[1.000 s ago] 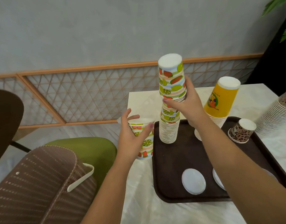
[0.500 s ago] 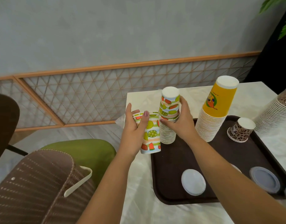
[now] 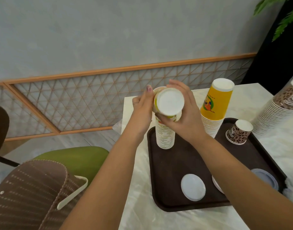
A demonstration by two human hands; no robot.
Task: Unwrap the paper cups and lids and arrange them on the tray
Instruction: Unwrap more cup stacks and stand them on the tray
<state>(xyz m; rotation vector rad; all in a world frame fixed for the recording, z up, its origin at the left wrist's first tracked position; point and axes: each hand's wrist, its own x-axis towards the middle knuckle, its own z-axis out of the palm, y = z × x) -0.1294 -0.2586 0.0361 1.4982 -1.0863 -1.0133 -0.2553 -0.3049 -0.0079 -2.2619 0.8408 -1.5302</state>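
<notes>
Just above the fruit-print cup stack [image 3: 164, 136], which stands at the back left of the dark brown tray [image 3: 151, 163], both hands meet. My left hand [image 3: 142, 110] and my right hand [image 3: 185, 113] curl round a fruit-print paper cup [image 3: 169, 102] tipped so its white bottom faces me. A second cup's edge shows behind it by my left fingers. A single leopard-print cup [image 3: 239, 131] stands upside down on the tray. A white lid [image 3: 193, 187] and a grey-blue lid [image 3: 265, 179] lie near the tray's front; my right forearm partly hides another lid [image 3: 217, 183].
A yellow cup stack [image 3: 215, 103] stands at the tray's back edge, and a leopard-print cup stack [image 3: 278, 110] leans on the table at the right. Left of the table are a green chair seat [image 3: 72, 158] and a brown bag [image 3: 29, 193]. A lattice wall panel runs behind.
My left hand brought its fruit-print cup up and right to meet my right hand over the stack. The cup in my hands now tips its white bottom toward me.
</notes>
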